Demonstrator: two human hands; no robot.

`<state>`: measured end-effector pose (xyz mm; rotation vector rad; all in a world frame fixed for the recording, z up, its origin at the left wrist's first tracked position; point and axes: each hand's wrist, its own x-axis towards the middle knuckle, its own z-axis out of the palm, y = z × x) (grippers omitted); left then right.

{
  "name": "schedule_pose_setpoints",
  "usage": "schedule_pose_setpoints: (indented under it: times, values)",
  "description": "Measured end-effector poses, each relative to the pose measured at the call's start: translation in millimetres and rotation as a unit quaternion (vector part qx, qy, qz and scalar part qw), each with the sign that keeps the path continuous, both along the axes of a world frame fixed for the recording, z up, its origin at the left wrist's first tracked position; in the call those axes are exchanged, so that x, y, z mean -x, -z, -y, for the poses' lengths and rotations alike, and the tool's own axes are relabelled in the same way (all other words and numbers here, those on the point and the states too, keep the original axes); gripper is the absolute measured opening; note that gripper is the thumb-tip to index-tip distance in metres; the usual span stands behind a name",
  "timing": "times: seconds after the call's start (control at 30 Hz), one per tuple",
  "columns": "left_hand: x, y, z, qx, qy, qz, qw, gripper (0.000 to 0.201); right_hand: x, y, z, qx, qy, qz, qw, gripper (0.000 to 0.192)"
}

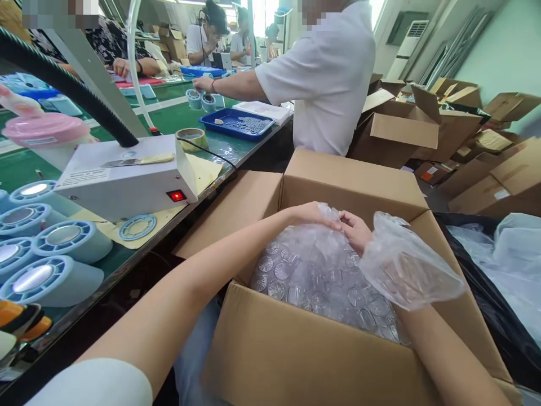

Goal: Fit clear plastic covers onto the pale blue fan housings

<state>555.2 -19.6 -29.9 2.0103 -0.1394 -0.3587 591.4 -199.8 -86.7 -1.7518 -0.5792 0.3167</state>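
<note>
Both of my hands are over an open cardboard box [321, 349]. Inside it lies a clear plastic bag [333, 239] full of small round transparent plastic parts [281, 270]. My left hand [310, 214] is closed on the gathered top of this bag at the far side of the box. Close beside it, my right hand [355, 228] pinches the same bunched film between thumb and fingers. A loose flap of clear film [409, 262] hangs over my right wrist and hides part of it.
On the left bench stand several light blue round housings [71, 239], a white machine [127, 180] with a lit red switch, a tape roll [192, 138] and a blue tray [236, 123] of small parts. A co-worker [329, 79] stands beyond the box. Cardboard boxes [401, 135] crowd the right.
</note>
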Motion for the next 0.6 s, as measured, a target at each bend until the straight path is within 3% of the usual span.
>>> schedule_pose_setpoints:
  times: [0.07, 0.17, 0.37, 0.47, 0.6]
  values:
    - [2.4, 3.2, 6.1, -0.012, 0.011, 0.039, 0.999, 0.027, 9.5, -3.4, -9.6, -0.029, -0.004, -0.004, 1.000, 0.027]
    - [1.3, 12.8, 9.8, -0.064, -0.029, 0.089, 0.994, 0.020, 11.1, -4.8, -14.8, -0.042, 0.008, -0.003, 0.999, 0.033]
    - [-8.5, 25.2, -26.5, -0.225, -0.171, 0.088, 0.955, 0.028, 1.9, 20.4, -20.3, 0.070, 0.049, 0.065, 0.994, 0.041]
    - [-0.8, 33.9, -46.0, -0.297, -0.177, 0.041, 0.937, 0.032, 27.1, 45.4, -37.8, 0.153, -0.033, 0.115, 0.981, 0.039]
    - [24.4, 59.7, -42.3, -0.366, -0.117, -0.044, 0.922, 0.033, 59.3, 68.4, -53.9, 0.256, -0.191, 0.164, 0.933, 0.029]
